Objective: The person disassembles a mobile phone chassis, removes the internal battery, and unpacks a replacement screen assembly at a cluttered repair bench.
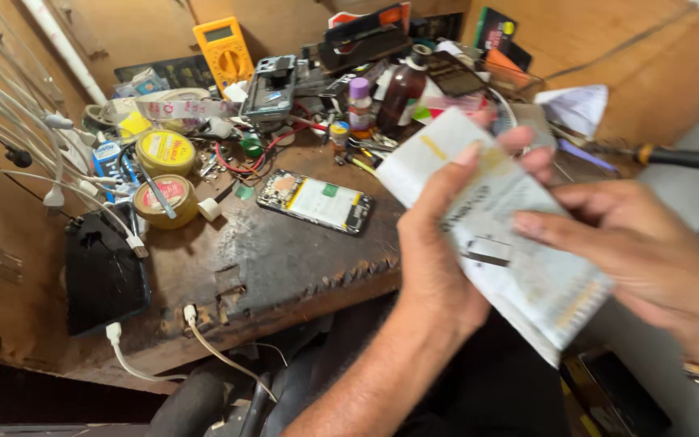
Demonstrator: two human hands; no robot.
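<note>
My left hand (434,251) grips a flat white cardboard box (519,275) with yellow trim from below, fingers wrapped over its upper end. My right hand (641,251) lies against the box's right side, fingertips on its face. The box is held tilted above the front edge of the worn wooden workbench (285,267). An opened phone (315,201), back cover off and battery exposed, lies flat on the bench left of my hands.
Behind stand a yellow multimeter (222,50), a brown bottle (402,93), a small purple-capped bottle (359,103), another opened phone (270,87) and two round yellow tins (165,151). A black phone (103,271) and white cables (50,154) sit left. A soldering iron (673,156) lies right.
</note>
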